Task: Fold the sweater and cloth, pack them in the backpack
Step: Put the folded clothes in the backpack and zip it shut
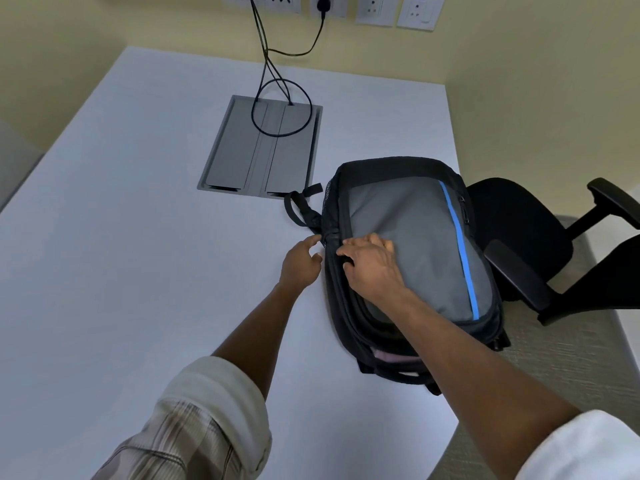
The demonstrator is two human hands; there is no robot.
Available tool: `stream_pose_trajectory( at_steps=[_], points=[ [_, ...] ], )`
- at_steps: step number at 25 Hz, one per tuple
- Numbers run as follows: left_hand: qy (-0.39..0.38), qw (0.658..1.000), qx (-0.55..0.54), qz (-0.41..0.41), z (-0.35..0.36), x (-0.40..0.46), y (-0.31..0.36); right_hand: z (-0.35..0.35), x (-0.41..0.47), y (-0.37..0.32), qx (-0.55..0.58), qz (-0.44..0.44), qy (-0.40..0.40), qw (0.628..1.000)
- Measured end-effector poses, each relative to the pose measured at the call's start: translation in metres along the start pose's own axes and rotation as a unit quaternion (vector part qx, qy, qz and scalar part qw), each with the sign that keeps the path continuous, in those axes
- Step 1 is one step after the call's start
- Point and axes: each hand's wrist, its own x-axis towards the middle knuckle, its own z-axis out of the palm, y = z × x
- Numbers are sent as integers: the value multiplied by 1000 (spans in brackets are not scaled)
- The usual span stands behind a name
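Backpack [415, 244]: black with a grey front panel and 1 blue stripe, lying flat at the right edge of the table, its near end overhanging slightly.
Table [138, 271]: pale, wide, bare except for the backpack and a grey cable hatch [263, 147] with black cords [277, 109] running up to wall sockets [374, 8].
Room: yellow walls; a black office chair [526, 244] stands just beside the table's right edge.
Progress: no sweater or cloth lies on the table; a pale pink fabric [391, 356] shows at the backpack's near opening, so packing looks done and closing looks like what is left.
Right hand [370, 265]: fingers curled onto the backpack's left zip edge, pressing on it; whether a zip pull is pinched cannot be told.
Left hand [301, 261]: fingers apart, holding nothing, just beside the backpack's left side near the strap [299, 207].
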Motion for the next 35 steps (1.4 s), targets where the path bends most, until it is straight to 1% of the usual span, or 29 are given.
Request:
stream_pose_trajectory(
  at_steps=[3, 6, 8, 12, 16, 20, 23, 25, 28, 31, 35],
  points=[
    [9, 995, -92, -34, 2, 13, 1, -5, 17, 2, -5, 11, -27, 1000],
    [24, 988, -137, -69, 6, 19, -1, -5, 33, 4, -8, 4, -74, 997],
    [20, 982, -164, -89, 5, 23, -2, -5, 41, 2, -17, -3, -102, 995],
    [-14, 970, -222, -96, 2, 25, -6, 3, 50, 1, -18, 2, -121, 993],
    [-38, 970, -226, -81, -1, 23, -10, 9, 57, 3, 0, 0, -132, 991],
    [-35, 980, -189, -53, -2, 22, -12, 14, 61, 5, 22, -6, -132, 991],
    [-4, 996, -91, 5, -2, 18, -15, 20, 62, 7, 21, -3, -134, 991],
    [19, 999, -28, 41, -4, 13, -17, 24, 61, 6, 15, -3, -132, 991],
    [40, 996, 31, 69, -12, 4, -18, 25, 60, 2, 8, 1, -136, 991],
    [37, 991, 107, 75, -18, -5, -16, 25, 55, -1, -6, -4, -141, 990],
    [48, 967, 225, 112, -22, -19, -13, 25, 48, -6, -51, -54, -134, 988]
  ],
)
